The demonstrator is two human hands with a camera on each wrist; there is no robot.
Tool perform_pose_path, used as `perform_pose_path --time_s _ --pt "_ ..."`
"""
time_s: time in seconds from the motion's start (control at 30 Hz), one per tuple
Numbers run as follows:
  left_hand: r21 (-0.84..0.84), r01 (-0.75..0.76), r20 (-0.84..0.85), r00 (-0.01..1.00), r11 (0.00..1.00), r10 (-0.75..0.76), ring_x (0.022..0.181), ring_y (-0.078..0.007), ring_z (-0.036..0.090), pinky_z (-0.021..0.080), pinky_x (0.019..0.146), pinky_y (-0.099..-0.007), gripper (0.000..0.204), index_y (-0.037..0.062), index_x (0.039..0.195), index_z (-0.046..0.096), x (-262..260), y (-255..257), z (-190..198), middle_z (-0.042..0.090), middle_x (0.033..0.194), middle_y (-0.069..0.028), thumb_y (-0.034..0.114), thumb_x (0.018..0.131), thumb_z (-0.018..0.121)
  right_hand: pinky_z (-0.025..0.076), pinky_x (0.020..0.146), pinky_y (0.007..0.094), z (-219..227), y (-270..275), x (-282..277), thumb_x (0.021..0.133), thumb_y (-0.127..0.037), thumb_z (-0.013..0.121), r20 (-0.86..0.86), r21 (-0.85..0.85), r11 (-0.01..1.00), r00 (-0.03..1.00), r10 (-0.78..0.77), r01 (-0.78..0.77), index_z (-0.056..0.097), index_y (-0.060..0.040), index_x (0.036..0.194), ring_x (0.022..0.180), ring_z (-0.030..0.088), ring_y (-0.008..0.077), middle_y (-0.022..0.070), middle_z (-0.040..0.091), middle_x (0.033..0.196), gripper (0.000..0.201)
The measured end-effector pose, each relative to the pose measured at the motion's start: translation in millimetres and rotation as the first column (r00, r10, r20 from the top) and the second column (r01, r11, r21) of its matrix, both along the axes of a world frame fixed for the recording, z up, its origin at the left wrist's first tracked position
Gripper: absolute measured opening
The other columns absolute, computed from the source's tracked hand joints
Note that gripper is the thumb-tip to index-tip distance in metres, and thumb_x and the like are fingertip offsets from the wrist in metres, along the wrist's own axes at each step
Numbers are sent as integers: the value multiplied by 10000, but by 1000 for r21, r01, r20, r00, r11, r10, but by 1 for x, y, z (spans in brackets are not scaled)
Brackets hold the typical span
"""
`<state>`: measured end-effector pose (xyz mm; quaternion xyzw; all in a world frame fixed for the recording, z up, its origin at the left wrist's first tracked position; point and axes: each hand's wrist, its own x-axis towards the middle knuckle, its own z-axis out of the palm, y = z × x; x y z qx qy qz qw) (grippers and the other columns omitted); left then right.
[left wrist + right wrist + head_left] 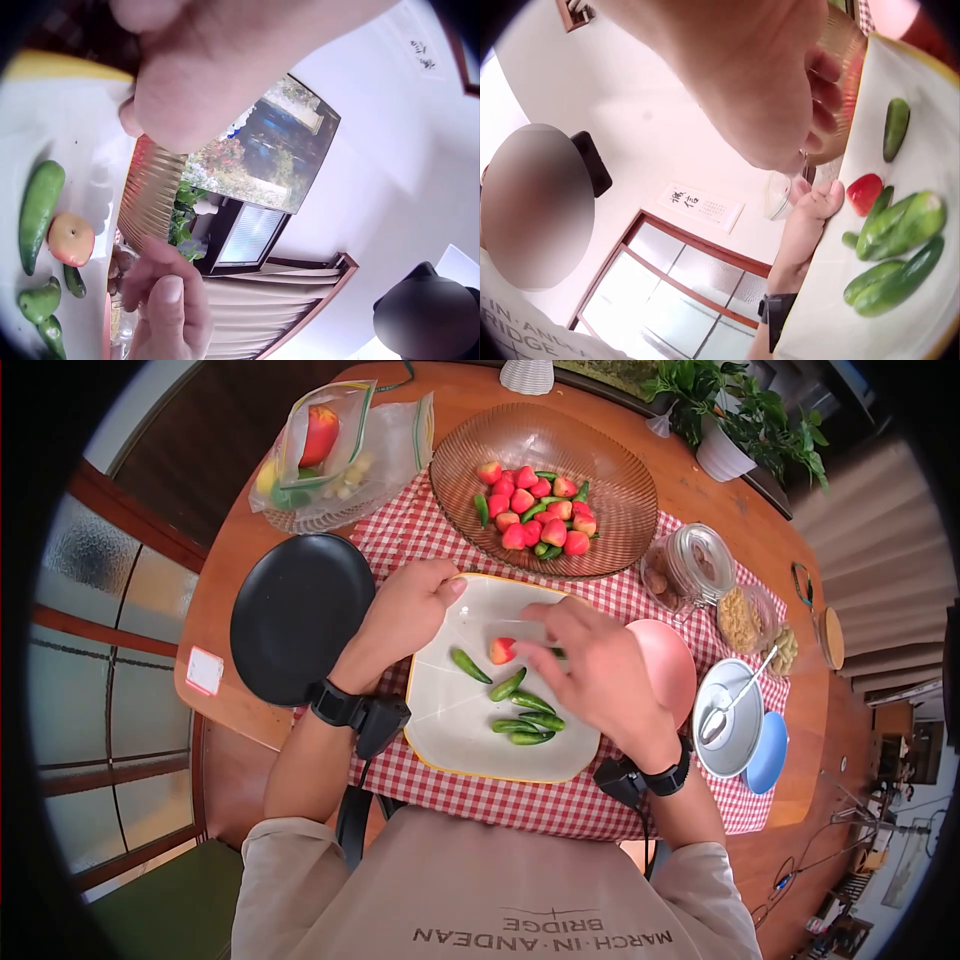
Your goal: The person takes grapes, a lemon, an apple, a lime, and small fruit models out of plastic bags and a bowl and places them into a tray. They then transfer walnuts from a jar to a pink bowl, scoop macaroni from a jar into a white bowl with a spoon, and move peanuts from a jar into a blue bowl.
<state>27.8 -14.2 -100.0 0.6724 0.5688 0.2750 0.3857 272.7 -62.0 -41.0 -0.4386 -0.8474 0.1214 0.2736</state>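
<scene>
Tray [450,715]: left hand [408,610] grips rim, right hand [597,672] hovers.

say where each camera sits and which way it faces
Head: worn on the head, looking down at tray, left hand, right hand, shirt.
Left wrist: mounted there, looking past the left hand toward right hand and curtain.
Right wrist: mounted there, looking past the right hand toward left hand and tray.
Both wrist views share the green peppers.

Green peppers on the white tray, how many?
7 visible. One pepper lies left of the red fruit, a second pepper right of it, partly behind the right hand; five peppers are grouped nearer the person. The hand may hide more.
</scene>
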Motion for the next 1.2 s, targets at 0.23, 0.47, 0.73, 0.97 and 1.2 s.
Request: perform_pose_path --time_s 0.23,0.47,0.73,0.97,1.2 --pt "16 10 -99 995 1000 -9 808 -378 634 482 752 -461 243 4 1000 642 4 -4 7 653 846 -210 232 1008 560 535 654 424 -21 -3 -16 915 -277 707 216 -78 977 953 212 -199 649 -64 946 708 681 300 101 662 805 223" --pt "23 -5 -150 989 1000 8 708 -329 605 465 698 -424 231 -6 969 612 7 -5 12 614 770 -184 218 1007 573 522 695 422 32 14 -9 860 -246 744 132 -169 942 941 312 -289 674 -77 1003 785 667 299 94 661 887 232" --pt "5 0 -139 990 1000 1 879 -447 656 493 763 -541 261 24 983 660 8 -5 13 688 882 -228 268 988 568 502 784 436 3 -5 -17 825 -299 791 147 -442 784 827 542 -435 648 -132 1151 926 642 301 83 577 976 393" --pt "20 -9 -92 996 1000 11 697 -240 651 491 677 -378 234 -23 1010 683 7 -3 9 677 782 -166 203 985 626 507 778 438 0 3 -18 857 -287 762 159 -313 808 811 563 -500 663 -88 1052 821 665 304 86 618 841 296" --pt "-7 -111 74 991 994 112 776 -343 685 499 707 -443 229 29 983 713 10 -1 -11 692 815 -173 249 970 648 541 669 380 57 31 -1 846 -278 787 11 190 951 969 246 -244 673 -117 1171 752 675 277 60 637 784 380"
